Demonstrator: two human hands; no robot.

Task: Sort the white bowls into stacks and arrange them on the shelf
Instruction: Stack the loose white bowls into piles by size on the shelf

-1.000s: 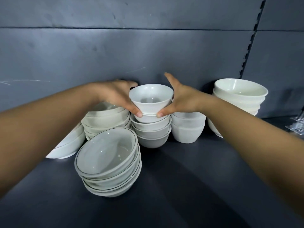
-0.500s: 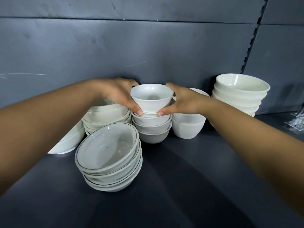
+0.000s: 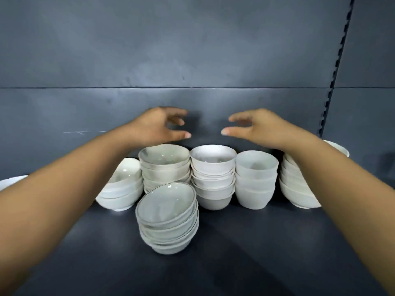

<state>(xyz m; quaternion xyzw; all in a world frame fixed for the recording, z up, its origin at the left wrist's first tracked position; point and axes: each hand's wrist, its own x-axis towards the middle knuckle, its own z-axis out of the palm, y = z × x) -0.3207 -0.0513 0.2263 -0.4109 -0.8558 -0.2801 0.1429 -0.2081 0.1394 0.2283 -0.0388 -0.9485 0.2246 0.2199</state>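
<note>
Both hands are raised above the dark shelf [image 3: 245, 242] and clear of all bowls.

Left hand [image 3: 158, 124]: grip wide, fingers loosely curved, holding nothing. Right hand [image 3: 256, 127]: the same, thumb pointing toward the left thumb.

6 stacks of white bowls stand on the shelf. The centre stack [image 3: 212, 178] of small bowls sits directly below the gap between the hands, upright.
- Rear-left stack [image 3: 164, 165] touches it.
- Front stack [image 3: 168, 218] of dark-rimmed bowls stands nearest the viewer, leaning slightly, and covers the foot of the rear-left stack.
- Tilted stack [image 3: 124, 189] lies at the left, partly hidden by the left forearm.
- Right stack [image 3: 255, 180] stands just beside the centre one.
- Far-right stack [image 3: 297, 189] is half covered by the right forearm.

The grey back panel [image 3: 192, 60] is close behind.
</note>
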